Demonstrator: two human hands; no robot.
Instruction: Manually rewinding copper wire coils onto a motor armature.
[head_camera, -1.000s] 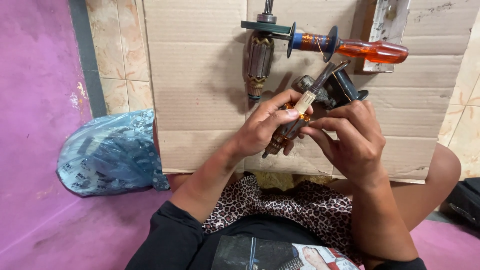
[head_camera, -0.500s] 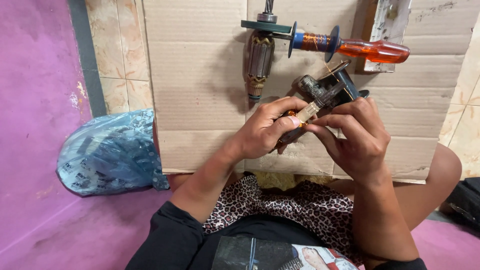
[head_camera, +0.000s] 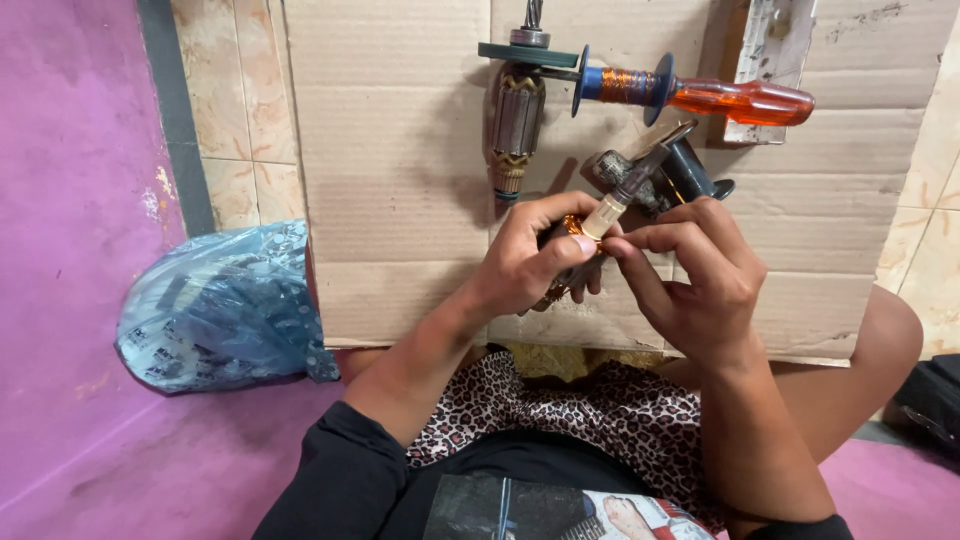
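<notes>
My left hand (head_camera: 527, 262) grips a small part wound with copper wire (head_camera: 566, 228), mostly hidden under the fingers. My right hand (head_camera: 697, 270) pinches the pale handle of a thin metal tool (head_camera: 628, 190) that angles up to the right, its lower end against the copper part. Both hands meet above a flat sheet of cardboard (head_camera: 400, 170). Just behind the tool lies a dark motor piece (head_camera: 668, 178).
A motor armature with a gear disc (head_camera: 515, 110) and an orange-handled screwdriver (head_camera: 730, 98) lie at the far side of the cardboard, next to a white wooden strip (head_camera: 768, 50). A blue plastic bag (head_camera: 225, 310) sits on the purple floor at left.
The thin tool has shifted slightly between my fingers and the hands have drawn closer together. The objects on the cardboard have not moved.
</notes>
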